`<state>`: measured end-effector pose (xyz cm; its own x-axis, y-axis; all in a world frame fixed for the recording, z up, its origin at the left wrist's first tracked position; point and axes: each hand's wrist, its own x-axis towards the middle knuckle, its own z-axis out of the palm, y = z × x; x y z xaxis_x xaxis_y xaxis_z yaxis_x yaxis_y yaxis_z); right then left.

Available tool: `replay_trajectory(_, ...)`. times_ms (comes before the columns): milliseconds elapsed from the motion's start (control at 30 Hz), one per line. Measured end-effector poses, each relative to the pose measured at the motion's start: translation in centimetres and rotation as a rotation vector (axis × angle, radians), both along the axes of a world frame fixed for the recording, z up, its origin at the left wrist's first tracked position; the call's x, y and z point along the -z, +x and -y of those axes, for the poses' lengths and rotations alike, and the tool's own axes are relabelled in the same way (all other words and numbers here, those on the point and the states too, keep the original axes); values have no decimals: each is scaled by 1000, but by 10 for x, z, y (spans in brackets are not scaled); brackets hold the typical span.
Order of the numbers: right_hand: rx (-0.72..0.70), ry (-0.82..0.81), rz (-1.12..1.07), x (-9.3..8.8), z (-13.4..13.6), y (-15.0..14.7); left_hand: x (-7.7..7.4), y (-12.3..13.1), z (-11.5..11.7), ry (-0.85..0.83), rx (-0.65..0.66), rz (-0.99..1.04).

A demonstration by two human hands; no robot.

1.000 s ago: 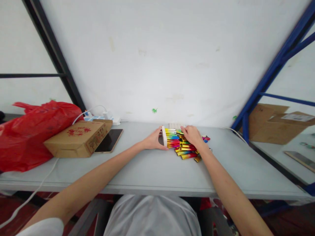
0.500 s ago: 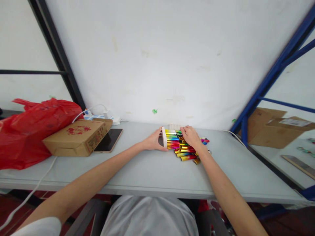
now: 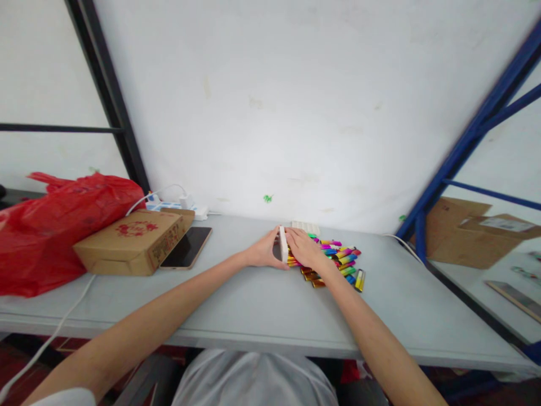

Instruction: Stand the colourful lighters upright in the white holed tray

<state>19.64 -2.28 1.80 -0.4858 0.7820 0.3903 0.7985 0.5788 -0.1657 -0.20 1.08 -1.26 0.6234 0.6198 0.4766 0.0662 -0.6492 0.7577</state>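
Observation:
My left hand (image 3: 267, 249) grips a thin white holder (image 3: 283, 243) stood on edge, its thumb at the near end and its fingers at the far end. Shiny rainbow-coloured metallic tubes stick out of the holder's right face, mostly covered by my right hand (image 3: 305, 247). That hand lies flat over them with its fingers stretched out, the tips close against the holder. Under and beyond my right wrist is a loose heap of similar metallic tubes (image 3: 344, 256), and one yellow tube (image 3: 359, 280) lies apart at the right. Their exact kind I cannot make out.
Behind my hands a white tray with small cells (image 3: 307, 227) lies by the wall. On the left are a phone (image 3: 191, 248), a cardboard box (image 3: 127, 239), a red plastic bag (image 3: 63, 225) and a power strip (image 3: 202, 212). A blue frame (image 3: 420, 231) rises at the right.
My right hand has moved left from the heap onto the tubes at the holder, its fingers now flat instead of curled. More of the heap shows. My left hand keeps its grip.

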Motion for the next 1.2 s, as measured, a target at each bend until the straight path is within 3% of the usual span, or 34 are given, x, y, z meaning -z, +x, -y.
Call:
replay_trajectory(233,42,-2,38,-2,-1,3,1,-1,0,7,-22,-51)
replay_trajectory(433,180,-80,108,-5,3,1,-3,0,3,-15,11,-20)
replay_trajectory(600,180,-97,133,-9,7,0,-8,-1,6,21,16,-58)
replay_trajectory(800,197,-88,212,-10,5,2,-4,-1,2,-6,23,-53)
replay_trajectory(967,205,-66,269,-7,3,14,-3,-2,2,-42,24,-37)
replay_trajectory(1200,242,-53,376,-7,7,48,-13,-1,9,-21,48,-61)
